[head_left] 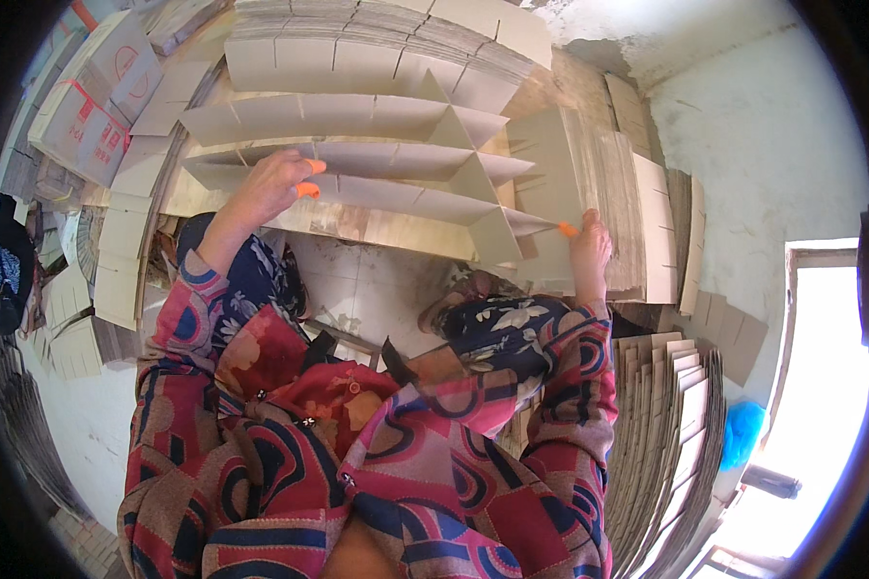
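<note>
A partly assembled cardboard divider [396,159] lies across the work surface in front of me. Several long slotted strips run left to right, crossed near their right end by a slanting strip [471,159]. My left hand [275,183] has orange covers on its fingertips and is closed over the near long strip [396,193], toward its left end. At the opposite end my right hand [590,249], with an orange tip too, pinches the corner of that strip. Its remaining fingers are partly hidden.
Stacked slotted cardboard strips [357,53] lie behind the divider. More cardboard stacks [603,193] stand at the right, beside the wall. A printed carton [97,96] sits at the far left. Upright cardboard sheets [657,425] and a blue bag [742,434] are at the lower right.
</note>
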`<state>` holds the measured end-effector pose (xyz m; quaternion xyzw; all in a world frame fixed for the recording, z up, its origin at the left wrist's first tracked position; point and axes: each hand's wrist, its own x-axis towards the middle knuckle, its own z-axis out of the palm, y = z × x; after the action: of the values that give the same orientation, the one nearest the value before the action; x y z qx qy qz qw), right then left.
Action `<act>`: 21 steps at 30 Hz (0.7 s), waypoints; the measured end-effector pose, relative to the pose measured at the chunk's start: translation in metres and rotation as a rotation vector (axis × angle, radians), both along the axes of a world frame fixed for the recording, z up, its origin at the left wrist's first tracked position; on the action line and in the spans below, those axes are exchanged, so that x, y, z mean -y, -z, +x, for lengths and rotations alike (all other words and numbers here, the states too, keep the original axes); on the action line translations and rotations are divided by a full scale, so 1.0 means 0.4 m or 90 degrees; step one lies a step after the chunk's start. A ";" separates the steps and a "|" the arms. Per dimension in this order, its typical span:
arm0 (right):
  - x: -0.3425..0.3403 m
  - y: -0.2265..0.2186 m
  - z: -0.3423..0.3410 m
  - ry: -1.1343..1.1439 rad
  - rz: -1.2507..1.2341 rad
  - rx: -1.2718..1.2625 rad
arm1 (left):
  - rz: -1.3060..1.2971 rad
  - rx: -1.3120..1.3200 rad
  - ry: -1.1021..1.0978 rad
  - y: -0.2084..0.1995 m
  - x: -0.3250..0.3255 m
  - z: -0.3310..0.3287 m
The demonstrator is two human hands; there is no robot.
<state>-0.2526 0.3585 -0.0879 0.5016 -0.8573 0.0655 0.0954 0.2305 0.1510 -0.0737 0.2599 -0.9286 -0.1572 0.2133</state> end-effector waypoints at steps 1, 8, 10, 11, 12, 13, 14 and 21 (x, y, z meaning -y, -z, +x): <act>-0.001 -0.003 -0.001 0.001 -0.017 0.014 | 0.024 0.001 -0.003 0.008 0.001 0.006; -0.001 -0.053 0.022 0.136 -0.148 0.000 | 0.066 0.020 -0.006 0.004 -0.030 0.015; 0.007 -0.124 0.065 0.136 -0.250 0.017 | 0.054 0.026 -0.033 -0.015 -0.052 0.006; 0.008 -0.164 0.092 0.139 -0.300 0.026 | 0.065 0.054 -0.051 -0.022 -0.059 -0.007; 0.012 -0.201 0.124 0.069 -0.340 0.041 | 0.076 0.083 -0.071 -0.032 -0.066 -0.017; 0.011 -0.241 0.159 0.003 -0.380 0.052 | 0.088 0.110 -0.085 -0.035 -0.069 -0.026; 0.019 -0.267 0.194 -0.067 -0.420 0.066 | 0.056 0.083 -0.063 -0.032 -0.069 -0.025; 0.089 -0.320 0.428 -0.289 -0.280 0.289 | 0.033 0.119 -0.075 0.016 -0.062 -0.039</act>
<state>-0.0814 0.3231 0.0400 0.6190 -0.6891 0.3767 -0.0085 0.2149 0.1760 -0.0802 0.3331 -0.9231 -0.1431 0.1282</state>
